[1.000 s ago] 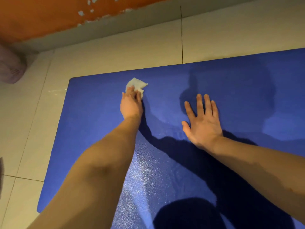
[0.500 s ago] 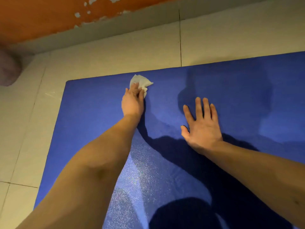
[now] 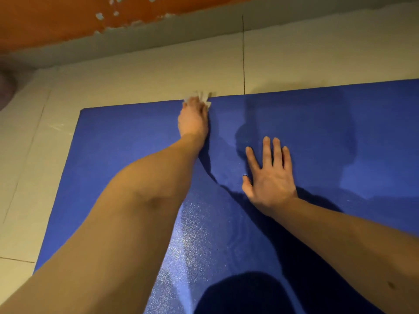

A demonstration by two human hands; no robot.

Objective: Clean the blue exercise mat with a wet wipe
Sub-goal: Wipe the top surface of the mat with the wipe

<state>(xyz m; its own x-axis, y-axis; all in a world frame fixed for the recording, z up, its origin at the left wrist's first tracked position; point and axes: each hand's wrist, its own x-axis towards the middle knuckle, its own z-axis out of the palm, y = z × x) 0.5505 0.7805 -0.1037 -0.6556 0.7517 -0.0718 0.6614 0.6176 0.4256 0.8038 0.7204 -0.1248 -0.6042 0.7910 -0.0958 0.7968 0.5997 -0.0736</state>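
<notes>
The blue exercise mat (image 3: 317, 123) lies flat on the tiled floor and fills most of the view. My left hand (image 3: 193, 117) is stretched out to the mat's far edge and holds a crumpled white wet wipe (image 3: 199, 96) down against it. The wipe pokes out past my fingertips, over the edge onto the tile, and looks blurred. My right hand (image 3: 269, 175) lies flat on the mat with its fingers spread, to the right of my left forearm. A wet sheen shows on the mat near me.
Pale floor tiles (image 3: 136, 75) border the mat at the far side and on the left. An orange wall with flaking paint (image 3: 56, 19) rises behind. A greyish rounded object (image 3: 5, 91) sits at the far left edge. Dark shadows fall across the mat.
My left hand has pushed the wipe forward from inside the mat to its far edge. My right hand stays planted in the same spot on the mat.
</notes>
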